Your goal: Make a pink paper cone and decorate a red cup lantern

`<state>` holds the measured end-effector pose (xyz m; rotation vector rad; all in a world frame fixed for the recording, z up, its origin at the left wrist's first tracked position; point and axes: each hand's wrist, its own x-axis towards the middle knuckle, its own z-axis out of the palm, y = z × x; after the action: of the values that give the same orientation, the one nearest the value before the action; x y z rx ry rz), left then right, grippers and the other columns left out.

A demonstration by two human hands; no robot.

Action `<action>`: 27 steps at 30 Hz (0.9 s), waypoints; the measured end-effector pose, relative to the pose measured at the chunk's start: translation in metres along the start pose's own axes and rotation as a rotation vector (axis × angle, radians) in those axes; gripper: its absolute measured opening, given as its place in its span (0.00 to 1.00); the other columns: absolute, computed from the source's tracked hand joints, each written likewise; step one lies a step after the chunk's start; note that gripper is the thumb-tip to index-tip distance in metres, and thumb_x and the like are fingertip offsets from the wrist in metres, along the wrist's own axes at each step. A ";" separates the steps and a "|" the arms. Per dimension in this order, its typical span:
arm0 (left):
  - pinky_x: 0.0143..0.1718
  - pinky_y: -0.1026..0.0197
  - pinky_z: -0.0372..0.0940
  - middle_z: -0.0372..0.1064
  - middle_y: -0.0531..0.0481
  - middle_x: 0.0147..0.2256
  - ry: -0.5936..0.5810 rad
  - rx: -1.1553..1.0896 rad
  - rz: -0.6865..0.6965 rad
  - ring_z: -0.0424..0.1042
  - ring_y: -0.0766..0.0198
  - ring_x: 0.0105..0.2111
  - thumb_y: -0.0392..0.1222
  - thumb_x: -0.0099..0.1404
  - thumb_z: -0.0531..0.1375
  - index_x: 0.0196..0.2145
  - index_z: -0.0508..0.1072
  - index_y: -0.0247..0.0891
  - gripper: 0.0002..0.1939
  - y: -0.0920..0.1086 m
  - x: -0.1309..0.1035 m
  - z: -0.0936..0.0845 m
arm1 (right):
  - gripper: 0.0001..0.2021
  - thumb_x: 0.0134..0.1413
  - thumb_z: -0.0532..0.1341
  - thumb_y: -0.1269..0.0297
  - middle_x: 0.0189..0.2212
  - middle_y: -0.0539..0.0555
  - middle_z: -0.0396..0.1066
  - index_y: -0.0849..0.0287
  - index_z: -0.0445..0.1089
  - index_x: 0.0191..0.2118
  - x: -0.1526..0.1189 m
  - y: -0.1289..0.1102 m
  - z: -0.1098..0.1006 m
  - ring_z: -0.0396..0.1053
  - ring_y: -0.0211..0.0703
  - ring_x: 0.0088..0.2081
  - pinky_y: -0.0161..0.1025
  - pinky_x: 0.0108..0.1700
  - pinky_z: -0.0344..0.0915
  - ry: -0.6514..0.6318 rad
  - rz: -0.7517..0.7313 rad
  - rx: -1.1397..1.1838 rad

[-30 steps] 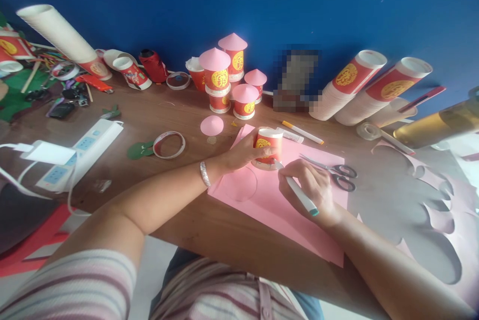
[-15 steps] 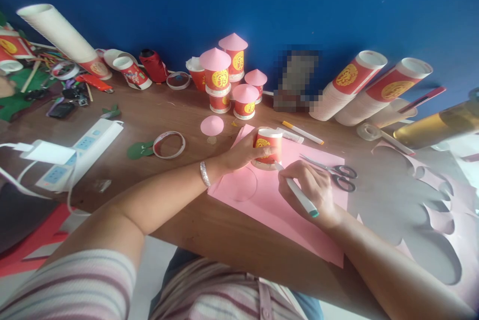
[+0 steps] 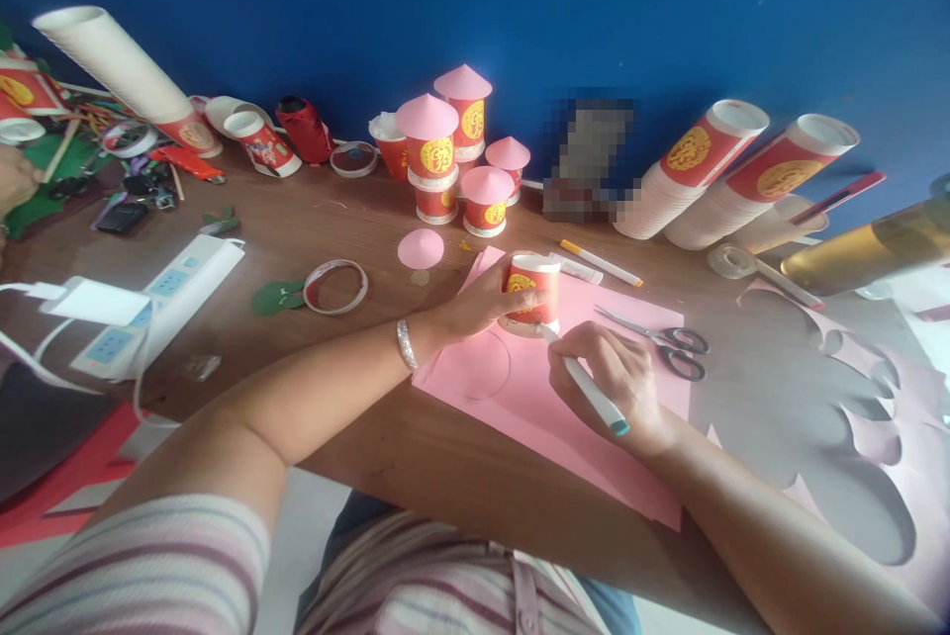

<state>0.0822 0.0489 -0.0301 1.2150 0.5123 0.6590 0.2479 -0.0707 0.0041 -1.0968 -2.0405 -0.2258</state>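
Observation:
A red paper cup (image 3: 535, 281) with a gold print stands on the pink paper (image 3: 549, 417), gripped by my left hand (image 3: 486, 307) around its left side. My right hand (image 3: 613, 373) is closed on a white marker pen (image 3: 594, 396) with a green end. The pen's tip meets the lower rim of the cup. Left of the cup, a drawn circle shows on the paper. Black-handled scissors (image 3: 679, 348) lie on the paper just right of my right hand.
Cup towers with pink cone roofs (image 3: 427, 126) stand near the blue wall. An orange-and-white marker (image 3: 601, 264) lies behind the paper. Stacked cups (image 3: 712, 145) lean at the right, beside pink paper scraps (image 3: 876, 427). At the left are a power strip (image 3: 159, 309) and a tape ring (image 3: 335, 288).
My right hand and the marker have shifted slightly left along the cup's lower rim. My left hand and the cup have stayed put.

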 end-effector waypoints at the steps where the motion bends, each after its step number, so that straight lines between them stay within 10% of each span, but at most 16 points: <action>1: 0.45 0.58 0.67 0.69 0.46 0.45 0.002 0.002 0.004 0.70 0.61 0.44 0.49 0.60 0.69 0.51 0.67 0.39 0.25 0.000 0.000 0.000 | 0.14 0.52 0.57 0.84 0.23 0.44 0.62 0.55 0.61 0.34 0.000 0.000 0.000 0.59 0.33 0.23 0.34 0.25 0.56 0.002 -0.004 -0.001; 27: 0.43 0.60 0.66 0.68 0.48 0.40 0.044 -0.012 0.070 0.69 0.62 0.42 0.49 0.58 0.71 0.46 0.71 0.38 0.23 -0.002 0.002 0.001 | 0.13 0.50 0.57 0.83 0.22 0.43 0.58 0.55 0.60 0.31 0.000 0.002 0.000 0.55 0.33 0.22 0.35 0.25 0.54 0.000 0.046 0.004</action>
<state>0.0849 0.0496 -0.0323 1.2142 0.5033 0.7485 0.2496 -0.0698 0.0040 -1.1399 -2.0131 -0.1987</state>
